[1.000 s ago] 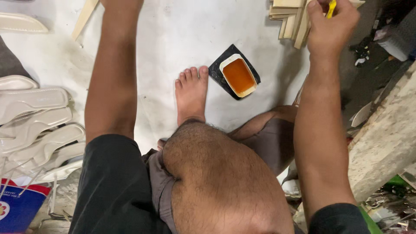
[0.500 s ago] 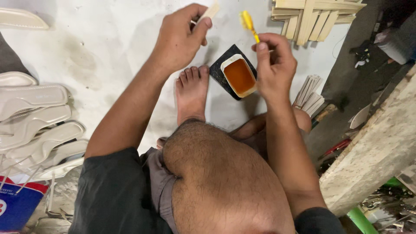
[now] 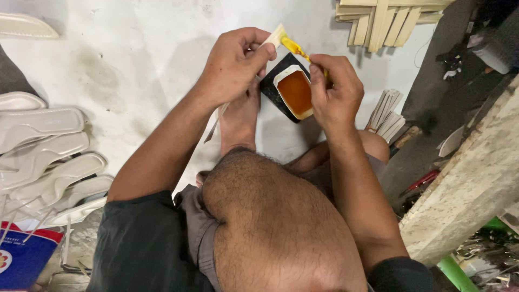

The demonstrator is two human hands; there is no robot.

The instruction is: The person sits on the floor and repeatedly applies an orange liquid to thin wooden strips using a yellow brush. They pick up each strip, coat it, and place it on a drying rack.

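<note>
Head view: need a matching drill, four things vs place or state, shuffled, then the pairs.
Things:
1. pale strip
2. yellow brush
3. tub of amber glue
4. pale shoe soles

Places or states:
A. stacked at the frame's left edge
B. pinched in the left hand
C. open, on a black pad by the foot
D. held in the right hand, tip on the strip

Pairs: 1-B, 2-D, 3-C, 4-A

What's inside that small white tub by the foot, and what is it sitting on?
The white tub holds an amber-orange liquid, open to view. It sits on a black pad. The right hand covers its right edge, so the pad there is hidden.
</note>
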